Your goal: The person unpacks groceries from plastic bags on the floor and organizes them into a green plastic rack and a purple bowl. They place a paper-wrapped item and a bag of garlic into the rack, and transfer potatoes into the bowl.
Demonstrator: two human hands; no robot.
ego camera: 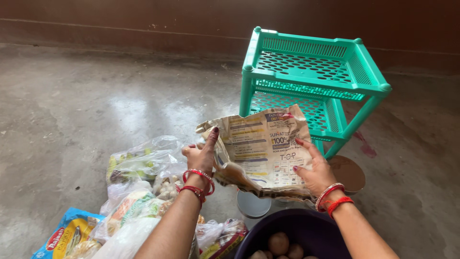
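Note:
A crumpled newspaper bag (261,148) is held up in front of me with its mouth toward the left. My left hand (203,153) grips its open left edge, fingers curled over the paper. My right hand (314,168) supports the bag from the right side, fingers spread against the printed paper. Both wrists wear red and white bangles. Directly below the bag sit a round steel container (253,205) and a dark purple tub (306,230) holding several round brown potatoes (279,243).
A green plastic two-tier rack (311,79) stands on the grey concrete floor behind the bag. A round brown lid (349,172) lies by its leg. Clear plastic bags of vegetables (143,163) and a blue-yellow packet (64,237) lie at the lower left.

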